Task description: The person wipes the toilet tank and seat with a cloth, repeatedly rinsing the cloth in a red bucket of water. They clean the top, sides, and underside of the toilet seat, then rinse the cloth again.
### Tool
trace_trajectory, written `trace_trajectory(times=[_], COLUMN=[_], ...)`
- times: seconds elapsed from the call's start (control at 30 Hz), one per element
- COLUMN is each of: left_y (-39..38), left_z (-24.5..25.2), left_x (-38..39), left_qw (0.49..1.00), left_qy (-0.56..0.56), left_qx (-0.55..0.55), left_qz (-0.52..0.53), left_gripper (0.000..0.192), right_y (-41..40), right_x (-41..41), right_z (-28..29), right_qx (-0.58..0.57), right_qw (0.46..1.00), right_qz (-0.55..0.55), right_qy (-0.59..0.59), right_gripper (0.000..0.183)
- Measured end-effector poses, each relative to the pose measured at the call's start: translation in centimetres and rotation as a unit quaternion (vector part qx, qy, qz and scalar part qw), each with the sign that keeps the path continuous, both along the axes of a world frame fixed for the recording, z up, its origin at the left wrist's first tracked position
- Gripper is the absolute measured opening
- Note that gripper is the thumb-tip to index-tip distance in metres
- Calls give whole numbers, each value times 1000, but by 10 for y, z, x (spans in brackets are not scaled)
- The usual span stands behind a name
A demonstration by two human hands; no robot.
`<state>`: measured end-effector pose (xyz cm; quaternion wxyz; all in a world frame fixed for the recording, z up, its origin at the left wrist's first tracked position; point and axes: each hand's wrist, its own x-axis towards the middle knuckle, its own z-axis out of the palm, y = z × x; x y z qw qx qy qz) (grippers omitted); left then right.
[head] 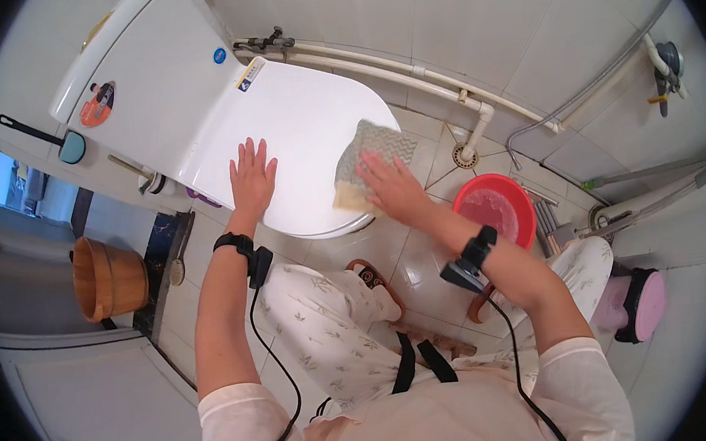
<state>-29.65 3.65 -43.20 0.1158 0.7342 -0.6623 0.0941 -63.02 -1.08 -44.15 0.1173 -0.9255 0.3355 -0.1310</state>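
Note:
A white toilet lid [308, 124] lies lowered in front of me, with a sticker near its hinge. My left hand [252, 178] rests on its left part, palm down with fingers a little apart and nothing held. Under my right hand [394, 186] is a patterned grey-green cloth [381, 140] with a pale yellow part, laid over the lid's front rim. That hand presses on the cloth and is slightly blurred; whether its fingers grip the cloth is not clear. Beside my right forearm a red plastic basin [529, 206] holds sudsy liquid on the tiled floor.
Pipes [372, 73] run along the wall to a floor drain [465, 155]. A wooden bucket [112, 277] and a brush [176, 271] are at left. A pink stool [646, 306] and a mop handle [647, 169] are at right. A toilet tank [148, 68] stands behind the lid.

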Motion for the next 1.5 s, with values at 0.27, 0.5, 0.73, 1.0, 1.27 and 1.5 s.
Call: trace_trajectory(times=[0.27, 0.5, 0.73, 1.0, 1.27, 1.5], left_y=[0, 0, 0, 3, 2, 1], left_z=[1, -1, -5, -1, -3, -4], left_x=[1, 1, 2, 1, 1, 2], left_qw=[1000, 1000, 1000, 1000, 1000, 1000], left_qy=[-2, -6, -12, -1, -3, 0], left_qx=[1, -2, -24, -9, -16, -13], left_qz=[1, -1, -4, 5, 12, 14], left_gripper=[53, 53, 52, 54, 54, 53], right_y=[7, -5, -10, 9, 2, 9], right_x=[16, 12, 13, 27, 16, 15], right_z=[33, -5, -12, 11, 4, 26], right_qx=[-33, -61, -91, -24, -62, -45], right_qw=[998, 996, 995, 999, 997, 999], right_qz=[-13, -57, -35, 33, 36, 1], right_qy=[52, 6, 1, -15, -2, 6], right_gripper=[58, 64, 63, 60, 58, 57])
